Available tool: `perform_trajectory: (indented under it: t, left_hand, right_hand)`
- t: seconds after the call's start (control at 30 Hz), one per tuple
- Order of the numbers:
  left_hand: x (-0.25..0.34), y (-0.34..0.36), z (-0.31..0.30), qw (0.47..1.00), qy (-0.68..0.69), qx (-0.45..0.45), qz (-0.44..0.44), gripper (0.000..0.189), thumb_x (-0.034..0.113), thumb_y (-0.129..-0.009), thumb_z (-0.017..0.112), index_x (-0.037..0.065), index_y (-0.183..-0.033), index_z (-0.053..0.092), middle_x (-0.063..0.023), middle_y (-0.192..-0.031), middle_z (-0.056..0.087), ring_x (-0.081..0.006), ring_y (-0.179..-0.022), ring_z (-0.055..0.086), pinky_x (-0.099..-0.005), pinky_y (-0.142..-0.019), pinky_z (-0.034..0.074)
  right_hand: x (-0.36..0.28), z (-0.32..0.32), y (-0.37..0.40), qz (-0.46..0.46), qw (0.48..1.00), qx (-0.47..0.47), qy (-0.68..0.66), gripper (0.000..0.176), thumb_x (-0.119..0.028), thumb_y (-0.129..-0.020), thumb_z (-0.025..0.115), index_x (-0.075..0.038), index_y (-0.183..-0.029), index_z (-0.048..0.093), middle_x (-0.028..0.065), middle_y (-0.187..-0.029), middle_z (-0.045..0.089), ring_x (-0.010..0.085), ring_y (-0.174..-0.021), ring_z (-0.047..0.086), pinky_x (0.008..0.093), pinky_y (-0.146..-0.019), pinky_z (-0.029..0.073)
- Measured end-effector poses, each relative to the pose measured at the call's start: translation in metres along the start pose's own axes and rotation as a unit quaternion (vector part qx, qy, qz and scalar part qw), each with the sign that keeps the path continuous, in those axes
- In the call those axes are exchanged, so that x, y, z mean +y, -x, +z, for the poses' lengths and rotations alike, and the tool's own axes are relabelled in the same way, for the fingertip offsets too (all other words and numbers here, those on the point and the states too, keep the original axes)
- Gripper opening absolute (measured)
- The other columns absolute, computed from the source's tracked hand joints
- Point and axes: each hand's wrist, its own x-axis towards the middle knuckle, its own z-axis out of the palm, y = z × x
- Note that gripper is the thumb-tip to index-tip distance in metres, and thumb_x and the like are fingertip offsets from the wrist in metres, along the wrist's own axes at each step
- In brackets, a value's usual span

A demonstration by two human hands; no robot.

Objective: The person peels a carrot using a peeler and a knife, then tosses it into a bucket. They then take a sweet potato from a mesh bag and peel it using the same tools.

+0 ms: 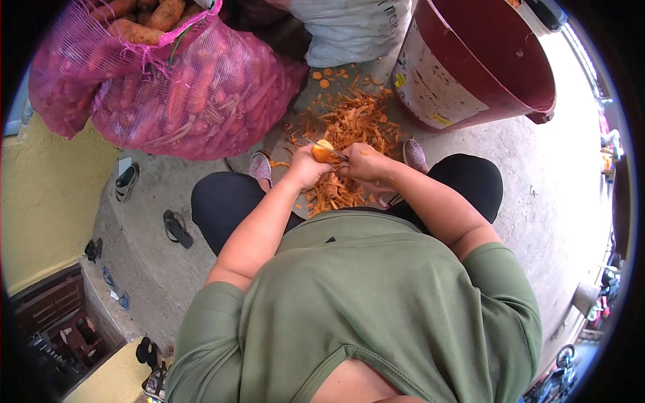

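Observation:
My left hand [309, 168] is closed round an orange carrot [322, 154], whose pale cut end faces up and away from me. Close beside it, my right hand [367, 162] grips a knife [342, 156] with its thin blade against the carrot. The knife's handle is hidden in my fingers. Below and beyond both hands, a heap of carrot peelings [359, 121] lies on the floor between my feet. A few round carrot slices [324, 83] are scattered at its far edge.
A pink mesh sack [195, 101] full of carrots stands at the far left. Behind the peelings is a white sack [356, 33]. A large dark red bucket [443, 80] stands at the right. Sandals [177, 229] lie on the concrete floor by the yellow wall [47, 195].

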Motion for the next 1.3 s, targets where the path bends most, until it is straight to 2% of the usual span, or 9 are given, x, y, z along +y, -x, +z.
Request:
perform_trajectory:
  t: [0.33, 0.47, 0.53, 0.6, 0.67, 0.77, 0.93, 1.13, 1.3]
  left_hand:
    - [-0.002, 0.011, 0.016, 0.923, -0.336, 0.038, 0.184, 0.033, 0.013, -0.056, 0.065, 0.001, -0.085, 0.054, -0.0131, -0.081, 0.056, -0.0285, -0.077, 0.055, -0.0345, -0.069, 0.043]
    - [0.011, 0.014, 0.036, 0.906, -0.26, 0.059, 0.329, 0.034, 0.02, -0.057, 0.07, 0.001, -0.081, 0.055, -0.011, -0.076, 0.051, -0.0278, -0.074, 0.052, -0.0343, -0.07, 0.042]
    - [0.002, 0.004, 0.019, 0.923, -0.277, 0.093, 0.25, 0.039, 0.025, -0.059, 0.073, 0.001, -0.084, 0.055, -0.0086, -0.079, 0.052, -0.0222, -0.073, 0.052, -0.0315, -0.069, 0.042]
    - [0.007, 0.001, 0.009, 0.994, -0.002, 0.076, 0.077, 0.032, 0.016, -0.068, 0.069, 0.005, -0.092, 0.053, -0.0041, -0.086, 0.052, -0.0121, -0.077, 0.05, -0.0254, -0.066, 0.044]
    - [0.014, 0.005, 0.009, 0.955, 0.253, 0.109, 0.107, 0.027, 0.009, -0.069, 0.067, 0.004, -0.09, 0.051, -0.0035, -0.084, 0.053, -0.0114, -0.074, 0.052, -0.0242, -0.064, 0.045]
    - [0.007, 0.007, 0.009, 0.938, 0.309, 0.094, 0.123, 0.024, 0.005, -0.068, 0.066, 0.003, -0.086, 0.05, -0.0038, -0.083, 0.055, -0.0115, -0.07, 0.054, -0.0233, -0.063, 0.046]
    - [0.02, 0.016, -0.007, 0.999, 0.025, -0.013, 0.039, 0.032, 0.01, -0.063, 0.071, 0.001, -0.087, 0.051, -0.0067, -0.082, 0.057, -0.0123, -0.073, 0.055, -0.024, -0.064, 0.045]
    - [0.013, 0.016, 0.008, 0.977, -0.198, -0.054, 0.062, 0.038, 0.021, -0.055, 0.071, -0.001, -0.082, 0.054, -0.0097, -0.074, 0.058, -0.0184, -0.068, 0.055, -0.0298, -0.064, 0.043]
    - [0.007, 0.003, -0.005, 0.969, -0.232, 0.074, 0.045, 0.035, 0.021, -0.053, 0.069, 0.003, -0.079, 0.056, -0.0147, -0.078, 0.059, -0.0285, -0.076, 0.057, -0.0346, -0.066, 0.044]
  right_hand:
    - [0.046, 0.027, -0.023, 0.043, 0.998, 0.001, 0.05, 0.026, -0.024, -0.066, 0.059, 0.001, -0.073, 0.057, 0.0194, -0.07, 0.056, 0.0297, -0.067, 0.057, 0.0367, -0.06, 0.043]
    - [0.064, 0.022, -0.029, 0.133, 0.984, -0.01, 0.119, 0.027, -0.025, -0.065, 0.058, -0.001, -0.076, 0.06, 0.0197, -0.076, 0.058, 0.031, -0.071, 0.057, 0.0379, -0.063, 0.045]
    - [0.059, 0.018, -0.029, 0.146, 0.987, 0.005, 0.074, 0.028, -0.026, -0.064, 0.06, -0.001, -0.075, 0.06, 0.0186, -0.075, 0.059, 0.0299, -0.07, 0.058, 0.0373, -0.062, 0.045]
    - [0.059, 0.019, -0.03, 0.123, 0.992, -0.028, -0.002, 0.041, -0.037, -0.064, 0.062, 0.001, -0.08, 0.059, 0.0202, -0.077, 0.058, 0.0307, -0.073, 0.057, 0.0359, -0.063, 0.044]
    - [0.046, 0.022, -0.024, 0.1, 0.994, 0.007, -0.032, 0.04, -0.034, -0.065, 0.062, 0.001, -0.084, 0.058, 0.02, -0.077, 0.058, 0.0295, -0.072, 0.057, 0.0356, -0.063, 0.044]
    - [0.02, 0.013, -0.017, 0.104, 0.985, 0.073, -0.114, 0.037, -0.029, -0.068, 0.061, 0.0, -0.09, 0.056, 0.0186, -0.076, 0.058, 0.0257, -0.072, 0.058, 0.0339, -0.064, 0.044]
    - [0.022, 0.004, -0.023, 0.12, 0.916, 0.162, -0.346, 0.026, -0.023, -0.072, 0.062, 0.001, -0.079, 0.054, 0.0049, -0.063, 0.053, 0.0103, -0.058, 0.049, 0.0246, -0.052, 0.041]
    - [-0.009, -0.006, -0.006, 0.063, 0.979, 0.132, -0.138, 0.027, -0.026, -0.069, 0.062, 0.0, -0.072, 0.054, 0.0109, -0.061, 0.053, 0.016, -0.057, 0.05, 0.0315, -0.056, 0.041]
    - [-0.002, -0.015, 0.004, 0.053, 0.997, 0.026, 0.042, 0.024, -0.024, -0.065, 0.061, -0.003, -0.075, 0.056, 0.0158, -0.068, 0.056, 0.029, -0.067, 0.055, 0.0352, -0.062, 0.043]
